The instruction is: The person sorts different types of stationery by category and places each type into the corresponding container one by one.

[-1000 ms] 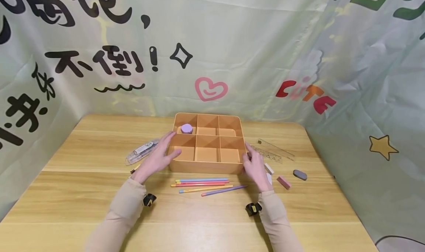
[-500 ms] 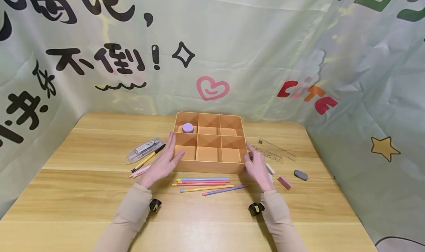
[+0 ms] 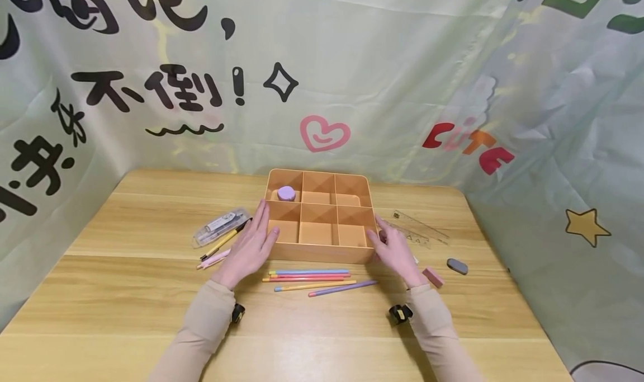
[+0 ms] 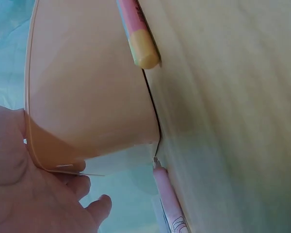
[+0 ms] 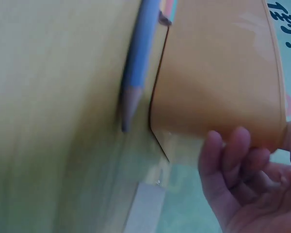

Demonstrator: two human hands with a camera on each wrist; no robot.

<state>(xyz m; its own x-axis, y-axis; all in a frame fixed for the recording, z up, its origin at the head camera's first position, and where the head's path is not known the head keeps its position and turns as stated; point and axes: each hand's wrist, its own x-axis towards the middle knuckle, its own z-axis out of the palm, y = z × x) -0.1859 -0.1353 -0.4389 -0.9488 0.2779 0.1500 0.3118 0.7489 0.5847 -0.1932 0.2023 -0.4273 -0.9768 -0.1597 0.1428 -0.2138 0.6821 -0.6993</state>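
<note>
A tan box [image 3: 322, 253] with several compartments stands mid-table. Its back left compartment holds a purple round object [image 3: 286, 193]. My left hand [image 3: 247, 252] holds the box's left wall near the front corner, thumb over the rim and fingers along the outside. On the opposite side, my right hand [image 3: 396, 254] grips the wall, with the thumb at the rim and bent fingers outside; the right wrist view shows those fingers [image 5: 237, 155] against the end. Several coloured pencils [image 3: 312, 278] lie in front of the box, one a purple pencil [image 5: 140, 58].
Left of the box lie a clear case [image 3: 220, 226], a yellow-and-black pen [image 3: 221, 243] and a pink pen [image 3: 213, 260]. To the right are clear rulers [image 3: 422, 226], a pink eraser [image 3: 433, 277] and a grey oval eraser [image 3: 457, 266]. A printed curtain [image 3: 382, 91] hangs behind.
My left hand has shifted right against the box's side, bringing the two pens into view. The right hand has moved slightly, now covering most of the white pieces beside it.
</note>
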